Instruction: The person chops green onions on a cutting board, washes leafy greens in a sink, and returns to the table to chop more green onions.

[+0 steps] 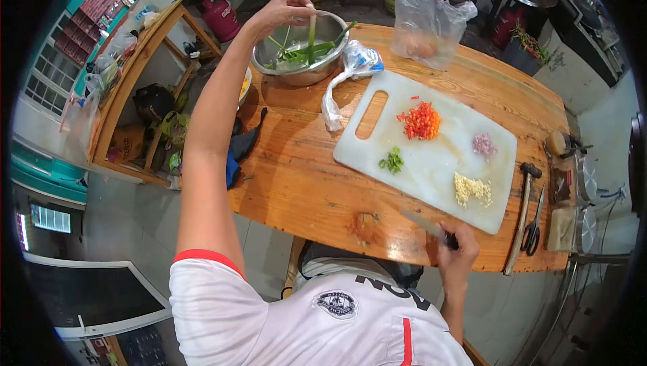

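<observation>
My left hand (286, 13) is stretched out over a metal bowl (306, 77), fingers pinched on the pale end of a green onion stalk (312, 37). More long green leaves (325, 50) lie inside that bowl. Near the table's front edge, my right hand (457, 253) is closed round the dark handle of a knife (426, 223), its blade pointing left. Beyond the knife lies a white cutting board (431, 170). On it are separate piles of chopped red and orange pepper (420, 122), sliced green pieces (391, 160), minced purple onion (484, 145) and pale minced garlic (473, 190).
A knotted plastic bag (360, 61) lies between bowl and board, and a clear bag (430, 25) stands at the table's back. Right of the board are a hammer (522, 221), scissors (533, 231) and jars (565, 224). A wooden shelf (135, 89) stands left.
</observation>
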`<state>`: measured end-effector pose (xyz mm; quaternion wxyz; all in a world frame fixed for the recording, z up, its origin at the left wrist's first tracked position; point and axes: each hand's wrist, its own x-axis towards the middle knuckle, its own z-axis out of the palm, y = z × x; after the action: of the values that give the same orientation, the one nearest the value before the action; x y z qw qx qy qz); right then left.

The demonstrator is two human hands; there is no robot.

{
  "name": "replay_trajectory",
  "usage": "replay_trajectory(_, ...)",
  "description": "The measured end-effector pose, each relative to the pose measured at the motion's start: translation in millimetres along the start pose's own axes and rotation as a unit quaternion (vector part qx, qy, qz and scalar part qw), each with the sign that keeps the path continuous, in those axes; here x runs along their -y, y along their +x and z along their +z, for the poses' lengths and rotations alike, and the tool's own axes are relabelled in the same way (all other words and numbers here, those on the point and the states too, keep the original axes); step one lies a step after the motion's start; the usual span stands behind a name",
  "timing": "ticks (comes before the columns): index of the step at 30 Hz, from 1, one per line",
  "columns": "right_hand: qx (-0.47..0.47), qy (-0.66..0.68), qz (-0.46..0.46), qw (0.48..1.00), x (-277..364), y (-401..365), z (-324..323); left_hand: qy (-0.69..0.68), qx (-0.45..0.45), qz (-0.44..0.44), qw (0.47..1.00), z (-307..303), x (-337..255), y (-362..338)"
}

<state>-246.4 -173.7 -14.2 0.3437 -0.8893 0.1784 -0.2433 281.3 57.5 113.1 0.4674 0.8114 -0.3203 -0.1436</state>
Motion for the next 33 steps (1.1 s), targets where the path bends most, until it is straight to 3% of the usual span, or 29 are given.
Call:
replay_trajectory(2, 0.005, 0.013, -0.008, 1.0, -8.2, 1.3, -8.6, -0.015, -0.047, 0.037, 0.998, 1.1, -8.1, -4.7)
replay_trajectory(4, 0.016, 0.001, -0.026, 1.0, -5.9, 9.7, -14.8, 0.089, -0.076, 0.027, 0.993, 1.2, -5.6, 2.6)
replay_trajectory(7, 0.033, 0.072, 0.023, 0.997, 5.9, 30.6, -10.3, 0.148, -0.107, 0.017, 0.983, 5.3, 24.1, 21.8)
replay_trajectory(9, 0.121, 0.11, 0.077, 0.983, 30.1, 68.2, -16.3, 0.141, -0.091, -0.011, 0.986, 17.8, 37.4, 32.7)
replay_trajectory(11, 0.187, 0.156, 0.075, 0.967, 50.8, 117.3, -11.9, 0.377, -0.101, -0.01, 0.921, 28.2, 50.7, 44.1)
replay_trajectory(13, 0.201, 0.127, 0.015, 0.971, 77.1, 173.5, 6.3, 0.451, 0.039, -0.066, 0.889, 41.4, 43.5, 38.4)
replay_trajectory(14, 0.221, 0.246, 0.043, 0.943, 97.9, 198.5, 19.4, 0.45, 0.13, -0.037, 0.882, 42.7, 52.6, 37.7)
replay_trajectory(15, 0.195, 0.204, 0.021, 0.959, 105.6, 227.2, 36.8, 0.423, 0.195, -0.044, 0.884, 46.5, 54.4, 34.3)
replay_trajectory(16, 0.168, 0.161, -0.004, 0.973, 107.0, 256.1, 60.7, 0.416, 0.225, -0.014, 0.881, 49.4, 74.8, 40.9)
replay_trajectory(18, 0.062, 0.171, -0.047, 0.982, 109.3, 305.5, 118.0, 0.427, 0.201, -0.012, 0.882, 55.7, 85.6, 40.0)
replay_trajectory(20, 0.099, 0.109, -0.007, 0.989, 108.9, 347.8, 157.6, 0.446, 0.19, -0.02, 0.874, 62.1, 71.1, 26.6)
replay_trajectory(23, 0.137, 0.13, 0.011, 0.982, 108.0, 370.8, 199.8, 0.425, 0.189, 0.031, 0.885, 58.8, 79.1, 23.7)
replay_trajectory(25, 0.118, 0.091, -0.031, 0.988, 120.5, 372.0, 203.1, 0.371, 0.197, 0.059, 0.906, 35.6, 60.4, 24.7)
replay_trajectory(28, 0.122, 0.095, -0.089, 0.984, 121.8, 392.6, 218.3, 0.2, 0.067, 0.08, 0.974, -7.5, 47.4, 24.9)
replay_trajectory(31, 0.175, 0.138, -0.079, 0.972, 158.3, 399.7, 204.7, -0.004, 0.052, 0.06, 0.997, -28.0, 40.0, 22.9)
replay_trajectory(33, 0.206, 0.182, -0.09, 0.957, 179.4, 406.3, 196.1, -0.041, 0.02, 0.077, 0.996, -28.2, 31.7, 21.3)
